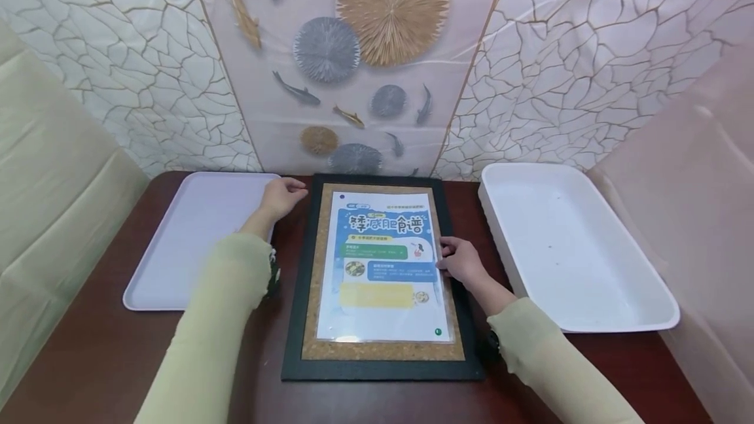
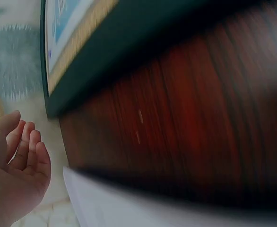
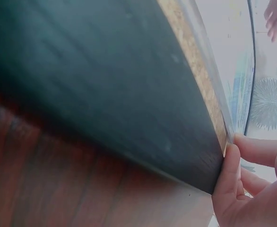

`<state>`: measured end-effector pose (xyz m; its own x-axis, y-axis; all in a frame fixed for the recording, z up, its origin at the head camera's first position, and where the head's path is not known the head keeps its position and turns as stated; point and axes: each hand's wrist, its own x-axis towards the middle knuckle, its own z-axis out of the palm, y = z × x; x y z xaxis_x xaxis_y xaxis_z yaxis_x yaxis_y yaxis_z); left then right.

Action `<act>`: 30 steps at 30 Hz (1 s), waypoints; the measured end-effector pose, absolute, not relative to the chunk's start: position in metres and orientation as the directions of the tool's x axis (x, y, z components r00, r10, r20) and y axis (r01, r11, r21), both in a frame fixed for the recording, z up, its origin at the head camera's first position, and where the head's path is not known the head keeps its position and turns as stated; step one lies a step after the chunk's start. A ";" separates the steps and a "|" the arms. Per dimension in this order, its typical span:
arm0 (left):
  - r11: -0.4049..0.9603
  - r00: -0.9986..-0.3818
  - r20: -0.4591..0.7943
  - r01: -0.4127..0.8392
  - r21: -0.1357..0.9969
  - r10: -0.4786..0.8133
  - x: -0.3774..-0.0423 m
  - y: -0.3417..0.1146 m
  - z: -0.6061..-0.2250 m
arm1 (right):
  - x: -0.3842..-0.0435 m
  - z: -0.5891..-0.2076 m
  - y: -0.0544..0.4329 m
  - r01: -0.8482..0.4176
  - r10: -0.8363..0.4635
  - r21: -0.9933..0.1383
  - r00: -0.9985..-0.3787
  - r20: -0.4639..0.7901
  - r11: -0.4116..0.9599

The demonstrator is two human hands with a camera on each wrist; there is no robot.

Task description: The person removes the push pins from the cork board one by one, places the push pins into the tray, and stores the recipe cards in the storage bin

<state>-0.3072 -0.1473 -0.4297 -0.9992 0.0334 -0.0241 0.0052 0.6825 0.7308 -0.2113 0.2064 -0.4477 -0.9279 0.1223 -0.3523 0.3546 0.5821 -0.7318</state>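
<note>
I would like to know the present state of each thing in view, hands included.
Framed corkboard: lying flat on the table.
Printed sheet: face up on the corkboard, purple dot at top left, green dot at bottom right.
Left hand: holding nothing, fingers loosely bent.
Right hand: fingertips at the sheet's right edge; whether pinching, unclear.
Shallow tray: lying flat.
White bin: upright, no lid on.
</note>
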 end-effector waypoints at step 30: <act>0.868 -0.987 -0.159 -0.089 0.489 -0.011 -0.329 -0.053 -0.443 | -0.210 -0.449 0.210 0.330 0.122 -0.757 -0.940 -0.318 0.564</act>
